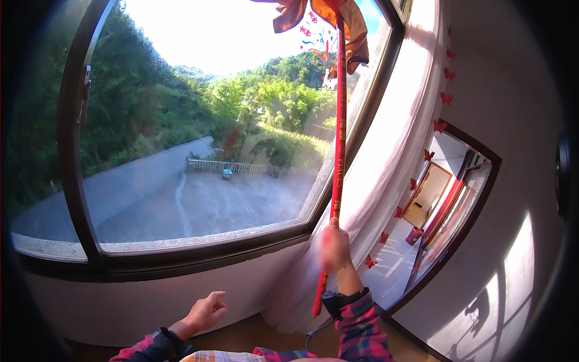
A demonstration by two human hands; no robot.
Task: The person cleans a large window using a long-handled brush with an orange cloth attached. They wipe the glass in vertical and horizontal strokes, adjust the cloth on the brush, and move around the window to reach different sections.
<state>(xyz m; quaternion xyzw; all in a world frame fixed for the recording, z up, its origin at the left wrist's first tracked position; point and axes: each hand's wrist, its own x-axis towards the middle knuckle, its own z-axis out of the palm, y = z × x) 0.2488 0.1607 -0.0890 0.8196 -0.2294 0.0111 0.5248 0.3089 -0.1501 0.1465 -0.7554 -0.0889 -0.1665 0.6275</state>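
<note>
My right hand (336,248) is closed around the lower part of a long red pole (340,139), its thumb lying along the shaft. The pole stands nearly upright in front of the window glass (181,181). At its upper end hang orange-brown cloth strips (356,36), like a mop head, against the upper right of the pane; their top is cut off by the picture's edge. My left hand (206,312) hovers below the window frame with loosely bent fingers, the index finger stretched out, holding nothing.
A dark window frame (181,260) borders the glass, with a handle (86,84) on its left upright. Stickers (319,45) decorate the pane. A sheer white curtain (386,139) hangs close to the right of the pole. Farther right are a dark-framed mirror (496,161) and red butterfly ornaments (446,98).
</note>
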